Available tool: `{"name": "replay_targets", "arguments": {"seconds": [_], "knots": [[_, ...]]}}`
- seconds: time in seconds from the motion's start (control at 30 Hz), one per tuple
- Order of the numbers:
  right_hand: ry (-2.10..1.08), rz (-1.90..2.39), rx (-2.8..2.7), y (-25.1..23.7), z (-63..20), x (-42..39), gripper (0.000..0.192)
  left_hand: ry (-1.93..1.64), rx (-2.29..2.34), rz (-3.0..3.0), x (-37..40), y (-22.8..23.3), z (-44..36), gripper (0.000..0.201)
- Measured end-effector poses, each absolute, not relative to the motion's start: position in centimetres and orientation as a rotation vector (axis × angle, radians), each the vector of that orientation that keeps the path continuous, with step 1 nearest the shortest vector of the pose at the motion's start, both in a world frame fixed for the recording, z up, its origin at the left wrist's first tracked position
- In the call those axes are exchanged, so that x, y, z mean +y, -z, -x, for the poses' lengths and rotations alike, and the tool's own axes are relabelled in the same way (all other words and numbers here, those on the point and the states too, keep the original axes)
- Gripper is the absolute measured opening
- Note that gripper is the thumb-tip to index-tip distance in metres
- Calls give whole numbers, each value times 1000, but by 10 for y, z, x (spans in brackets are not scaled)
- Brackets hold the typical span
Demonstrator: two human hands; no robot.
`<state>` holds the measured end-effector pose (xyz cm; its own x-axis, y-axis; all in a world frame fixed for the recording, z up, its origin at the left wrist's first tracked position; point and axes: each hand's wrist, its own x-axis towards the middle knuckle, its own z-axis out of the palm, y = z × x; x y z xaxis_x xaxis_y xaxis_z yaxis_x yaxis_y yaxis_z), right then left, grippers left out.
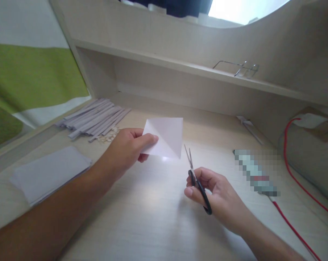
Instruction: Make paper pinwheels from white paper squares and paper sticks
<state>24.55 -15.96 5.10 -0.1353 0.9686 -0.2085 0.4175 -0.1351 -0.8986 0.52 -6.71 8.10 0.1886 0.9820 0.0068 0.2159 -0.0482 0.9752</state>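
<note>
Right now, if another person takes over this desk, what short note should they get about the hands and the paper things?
Left hand: holds the folded white paper above the desk, fingers pinching its left edge.
Right hand: holds black scissors, blades slightly apart, tips just below the paper's lower corner.
Done: no cut visible in this sheet; rolled paper strips lie far left.
Left: a stack of sheets lies at the left.

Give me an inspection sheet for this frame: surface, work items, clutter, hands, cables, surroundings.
Surface: pale wood desk.
Work items: folded white paper; black-handled scissors, blades slightly apart, tips just below the paper.
Clutter: paper strips; paper stack; small white bits; blurred object.
Hands: left hand pinches the paper; right hand grips the scissors.
Cables: red cable at right.
Surroundings: shelf with glasses; green-white fabric at left.
</note>
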Motion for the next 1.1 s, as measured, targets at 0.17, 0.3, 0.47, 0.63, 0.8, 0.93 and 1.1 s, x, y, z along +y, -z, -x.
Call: {"name": "replay_targets", "arguments": {"seconds": [0.17,0.3,0.47,0.63,0.8,0.93,1.1], "knots": [[-1300,1655,-1619,-54,-244,-160,32,-980,1268,-1533,-71,-85,-6,38],[-1306,1682,-1619,-53,-243,-161,36,-945,1269,-1554,-75,-86,-10,36],[-1292,1692,-1640,-52,-246,-161,38,-926,1213,-1526,-76,-88,-13,32],[-1391,1628,-1583,-52,-246,-161,38,-930,1184,-1502,-76,-88,-12,31],[-1493,1551,-1513,-52,-243,-161,41,-926,1165,-1518,-74,-83,-9,31],[-1515,1549,-1506,-51,-243,-161,45,-926,1132,-1514,-70,-78,-6,31],[-1507,1558,-1513,-50,-244,-161,46,-890,1146,-1504,-69,-80,-6,35]]}}
